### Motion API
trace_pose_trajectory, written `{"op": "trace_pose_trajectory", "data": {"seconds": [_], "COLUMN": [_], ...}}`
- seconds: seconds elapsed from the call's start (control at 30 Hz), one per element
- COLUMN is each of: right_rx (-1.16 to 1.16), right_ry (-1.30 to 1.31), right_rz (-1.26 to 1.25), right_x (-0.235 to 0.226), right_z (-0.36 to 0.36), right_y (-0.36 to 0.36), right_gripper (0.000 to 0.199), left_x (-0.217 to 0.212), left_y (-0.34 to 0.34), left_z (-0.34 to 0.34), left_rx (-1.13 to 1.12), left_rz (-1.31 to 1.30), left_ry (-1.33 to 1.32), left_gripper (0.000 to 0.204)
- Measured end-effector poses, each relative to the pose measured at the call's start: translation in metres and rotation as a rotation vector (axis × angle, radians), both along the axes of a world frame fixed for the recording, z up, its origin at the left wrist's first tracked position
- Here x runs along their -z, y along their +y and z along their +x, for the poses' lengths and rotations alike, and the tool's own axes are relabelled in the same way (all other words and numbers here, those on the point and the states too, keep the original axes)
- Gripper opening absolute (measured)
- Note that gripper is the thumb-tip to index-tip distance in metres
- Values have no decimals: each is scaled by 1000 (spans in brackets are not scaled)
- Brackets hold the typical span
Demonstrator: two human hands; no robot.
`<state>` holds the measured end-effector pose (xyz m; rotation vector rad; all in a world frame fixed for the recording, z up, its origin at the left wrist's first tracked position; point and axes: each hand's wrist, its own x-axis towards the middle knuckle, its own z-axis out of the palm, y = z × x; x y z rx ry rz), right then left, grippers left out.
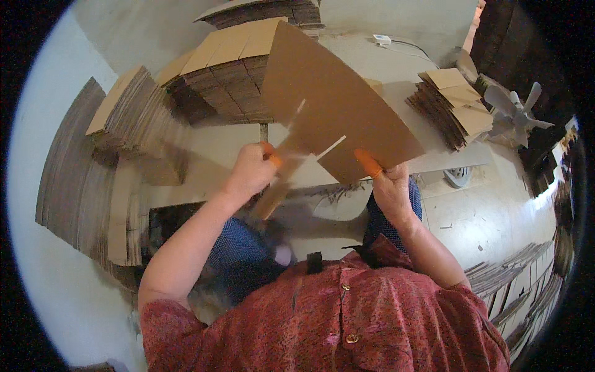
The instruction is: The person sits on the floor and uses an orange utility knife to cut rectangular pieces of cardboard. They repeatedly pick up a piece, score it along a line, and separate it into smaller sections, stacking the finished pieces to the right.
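Note:
A large flat brown cardboard sheet [328,99] with cut slots is held up in front of me, tilted. My left hand [251,170], with an orange cover on the thumb, grips a lower flap of the sheet, which looks blurred. My right hand [387,180], also with an orange finger cover, pinches the sheet's lower right edge. Both forearms come up from my red patterned shirt [334,316].
Tall stacks of flat cardboard [229,68] stand beyond the sheet, with more stacks at the left [124,118] and a smaller pile at the right [452,102]. A grey fan [514,111] sits at far right. Cardboard pieces [514,279] line the lower right floor.

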<state>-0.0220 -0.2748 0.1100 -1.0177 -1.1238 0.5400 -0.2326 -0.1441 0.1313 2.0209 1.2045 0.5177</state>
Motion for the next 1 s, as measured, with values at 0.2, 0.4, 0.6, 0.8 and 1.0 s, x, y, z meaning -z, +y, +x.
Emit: {"op": "trace_pose_trajectory", "data": {"seconds": [0.2, 0.4, 0.6, 0.8, 1.0], "right_rx": [2, 97, 181, 142, 56], "right_ry": [124, 461, 554, 722, 922], "right_rz": [45, 76, -99, -225, -129], "right_x": [-12, -20, 16, 36, 17], "right_z": [19, 37, 53, 69, 49], "right_y": [-11, -7, -4, -2, 8], "right_gripper": [24, 25, 29, 32, 34], "left_x": [-16, -23, 91, 109, 71], "left_y": [-5, -7, 11, 1, -16], "left_z": [1, -7, -33, -29, -4], "left_rx": [-128, 47, 151, 150, -16], "left_rz": [222, 830, 700, 560, 26], "left_ry": [162, 629, 717, 498, -176], "left_gripper": [22, 13, 14, 32, 43]}}
